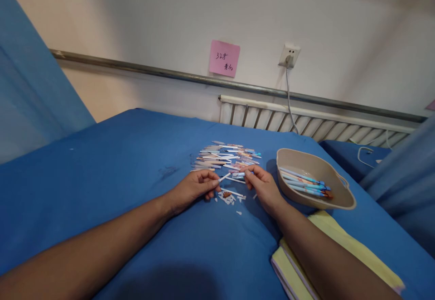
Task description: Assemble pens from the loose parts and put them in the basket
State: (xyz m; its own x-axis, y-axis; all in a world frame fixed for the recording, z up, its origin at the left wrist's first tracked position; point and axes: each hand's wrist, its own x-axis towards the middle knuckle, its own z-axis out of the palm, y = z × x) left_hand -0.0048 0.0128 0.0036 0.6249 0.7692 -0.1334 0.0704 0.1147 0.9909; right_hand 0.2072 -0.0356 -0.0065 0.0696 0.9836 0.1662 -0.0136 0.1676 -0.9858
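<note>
My left hand is closed, its thumb and finger pinching a thin white pen refill that points up to the right. Opposite it, my right hand has its fingertips pinched at the end of a light-blue pen barrel. Between the hands and a little nearer to me lie several small white plastic pieces with a brown bit among them. Just beyond both hands spreads a loose pile of white refills and coloured pen parts.
On the right stands a beige basket with several blue pens inside. A folded yellow cloth lies under my right forearm. The blue-covered surface reaches back toward a radiator; a pink note hangs on the wall.
</note>
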